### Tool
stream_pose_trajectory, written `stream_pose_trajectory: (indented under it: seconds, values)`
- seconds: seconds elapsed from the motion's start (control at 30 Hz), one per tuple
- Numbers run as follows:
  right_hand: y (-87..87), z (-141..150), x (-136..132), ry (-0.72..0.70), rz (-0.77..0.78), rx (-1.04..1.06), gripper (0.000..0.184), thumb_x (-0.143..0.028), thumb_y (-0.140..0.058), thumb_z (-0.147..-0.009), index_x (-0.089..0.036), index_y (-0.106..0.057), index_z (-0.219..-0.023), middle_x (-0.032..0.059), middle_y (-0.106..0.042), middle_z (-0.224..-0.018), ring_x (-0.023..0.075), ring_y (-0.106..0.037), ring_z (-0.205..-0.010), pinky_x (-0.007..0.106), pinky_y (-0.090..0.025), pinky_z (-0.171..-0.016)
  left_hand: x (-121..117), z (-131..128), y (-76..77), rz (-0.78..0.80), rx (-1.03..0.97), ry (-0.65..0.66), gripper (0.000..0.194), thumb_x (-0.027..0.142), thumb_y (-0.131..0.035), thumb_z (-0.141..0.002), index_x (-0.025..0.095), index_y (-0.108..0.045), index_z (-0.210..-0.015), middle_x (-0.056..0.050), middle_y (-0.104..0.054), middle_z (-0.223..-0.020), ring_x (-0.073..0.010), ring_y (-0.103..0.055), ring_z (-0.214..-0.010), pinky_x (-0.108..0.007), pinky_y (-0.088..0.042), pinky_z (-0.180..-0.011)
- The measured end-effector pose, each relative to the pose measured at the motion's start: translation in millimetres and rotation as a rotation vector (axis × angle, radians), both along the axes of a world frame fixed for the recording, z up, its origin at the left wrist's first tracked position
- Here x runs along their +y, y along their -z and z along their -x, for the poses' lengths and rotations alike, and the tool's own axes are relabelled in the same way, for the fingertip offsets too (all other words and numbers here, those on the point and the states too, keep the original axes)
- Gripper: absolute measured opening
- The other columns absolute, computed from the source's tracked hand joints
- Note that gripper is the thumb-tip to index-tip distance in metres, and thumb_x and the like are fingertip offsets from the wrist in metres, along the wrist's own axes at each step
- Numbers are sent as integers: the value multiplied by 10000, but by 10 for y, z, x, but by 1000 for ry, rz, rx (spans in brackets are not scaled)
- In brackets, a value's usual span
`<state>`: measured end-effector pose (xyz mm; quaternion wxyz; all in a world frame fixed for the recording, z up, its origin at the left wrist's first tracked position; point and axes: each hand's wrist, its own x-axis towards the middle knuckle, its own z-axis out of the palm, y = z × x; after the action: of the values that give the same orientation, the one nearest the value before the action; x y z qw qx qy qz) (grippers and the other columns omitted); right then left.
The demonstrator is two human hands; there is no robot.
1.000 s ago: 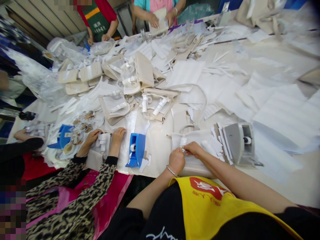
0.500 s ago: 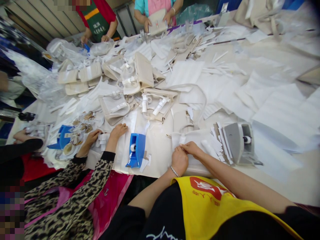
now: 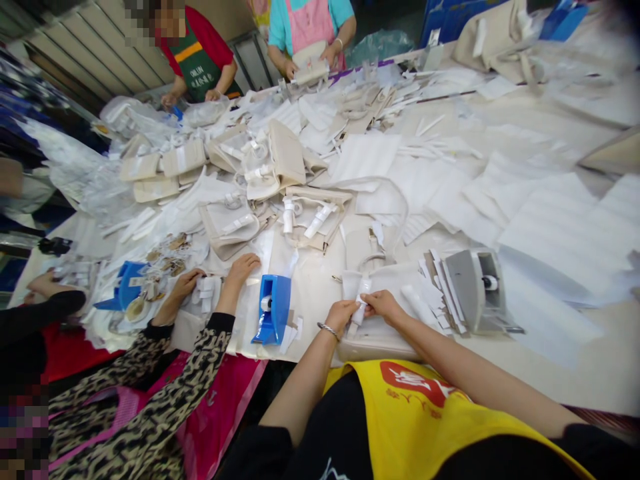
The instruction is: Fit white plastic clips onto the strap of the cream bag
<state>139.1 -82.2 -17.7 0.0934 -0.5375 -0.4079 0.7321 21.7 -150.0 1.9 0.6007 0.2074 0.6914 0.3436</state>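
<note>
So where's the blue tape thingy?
In the head view, the blue tape dispenser sits near the table's front edge, just left of the left hand, beside a co-worker's leopard-print sleeve.

Yellow apron (image 3: pixel 425 413) with red print, blue tape dispenser (image 3: pixel 273 308), grey tape dispenser (image 3: pixel 473 290), cream bag (image 3: pixel 380 333), white paper sheets (image 3: pixel 550 220), leopard-print sleeve (image 3: pixel 200 360), pink apron (image 3: pixel 317 23).
</note>
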Motion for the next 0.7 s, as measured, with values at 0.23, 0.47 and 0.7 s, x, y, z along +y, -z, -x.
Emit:
stream_pose_trajectory:
  seconds: [0.23,0.47,0.7]
  values:
    - [28,29,-38,19,-38,-14,268,-374,-539,-659,-136,-528,-538,-4,-533,-409,123,-546,-417,220,-474,-459,25,-36,98,69,-243,-167,258,335,-651,-495,119,-512,-523,40,-405,-377,-44,-276,-352,-235,-110,-393]
    - [50,36,-49,17,-56,-25,279,-381,-545,-655,-126,-534,-541,2,-532,-405,119,-540,-408,209,-462,-443,47,-35,77,57,-461,-217,363,366,-680,-474,85,-569,-676,-37,-555,-573,-92,-463,-517,-231,-308,-501]
    - [-46,49,-41,40,-18,-29,256,-330,-538,-672,-122,-521,-523,-1,-520,-387,89,-508,-371,174,-448,-419,108,28,70,132,-308,-61,344,380,-690,-434,100,-517,-534,17,-460,-411,-49,-320,-371,-217,-147,-406]
